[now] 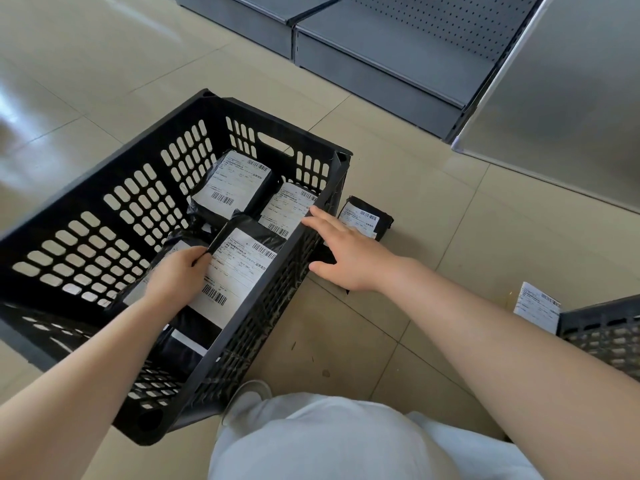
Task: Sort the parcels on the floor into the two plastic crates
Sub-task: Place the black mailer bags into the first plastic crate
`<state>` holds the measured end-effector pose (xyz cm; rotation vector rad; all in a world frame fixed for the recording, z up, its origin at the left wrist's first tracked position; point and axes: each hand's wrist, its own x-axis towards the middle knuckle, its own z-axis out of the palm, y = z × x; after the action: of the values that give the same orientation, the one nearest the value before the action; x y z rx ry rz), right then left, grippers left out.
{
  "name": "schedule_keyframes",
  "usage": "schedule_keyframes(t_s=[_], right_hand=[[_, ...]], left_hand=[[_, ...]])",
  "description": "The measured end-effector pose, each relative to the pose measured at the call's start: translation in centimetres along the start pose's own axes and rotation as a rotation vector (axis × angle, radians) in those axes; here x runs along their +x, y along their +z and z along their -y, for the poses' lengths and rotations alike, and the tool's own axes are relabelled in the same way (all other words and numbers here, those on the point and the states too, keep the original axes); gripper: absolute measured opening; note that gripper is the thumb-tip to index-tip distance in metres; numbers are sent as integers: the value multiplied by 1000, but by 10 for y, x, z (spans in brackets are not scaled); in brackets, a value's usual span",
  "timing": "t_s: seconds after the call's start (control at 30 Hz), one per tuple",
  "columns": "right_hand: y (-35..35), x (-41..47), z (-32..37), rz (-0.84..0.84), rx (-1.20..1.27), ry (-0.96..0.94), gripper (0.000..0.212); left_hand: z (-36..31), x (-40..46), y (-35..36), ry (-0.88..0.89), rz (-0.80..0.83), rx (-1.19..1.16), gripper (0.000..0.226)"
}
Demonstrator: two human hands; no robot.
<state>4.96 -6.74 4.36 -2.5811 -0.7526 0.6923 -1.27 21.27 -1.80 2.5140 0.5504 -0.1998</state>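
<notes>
Pinching the dark edge of a labelled black parcel (239, 268) between thumb and curled fingers of the left hand (180, 271), and lowering it label-up inside the black crate (104, 174), seemingly to be settling it flat onto the others. Resting against the crate's right wall, that parcel, overlapping another one under the left wrist. Lying further in, toward the crate's far end, two more labelled parcels (235, 187), packed side by side so that barcodes are staying readable. Reaching past the crate's right rim with the right hand (346, 251), fingers spread and straight, gripping nothing, palm hovering over the floor just outside that wall. Waiting on the tiles right beside the crate's far right corner, one small parcel (367, 218), probably the next pick. Showing well to the right of the crate, a corner of a second crate (602, 330) with a white label (536, 306) leaning at its rim. Standing beyond the crate's far end, grey shelving (398, 57).
</notes>
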Motion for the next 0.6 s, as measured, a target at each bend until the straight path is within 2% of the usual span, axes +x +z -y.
schedule_keyframes(t_s=[0.17,0.43,0.57,0.6], right_hand=[[0,-1,1,0,-13,-13,76],[2,-3,3,-14,-48,-19,77],[5,-3,3,-22,-62,-18,79],[5,-3,3,-26,-70,-18,79]], left_hand=[[24,-3,-6,24,50,85,21],[41,-7,-11,-3,181,172,26],[36,-11,-5,-29,290,169,12],[33,-13,-3,-41,320,168,20]])
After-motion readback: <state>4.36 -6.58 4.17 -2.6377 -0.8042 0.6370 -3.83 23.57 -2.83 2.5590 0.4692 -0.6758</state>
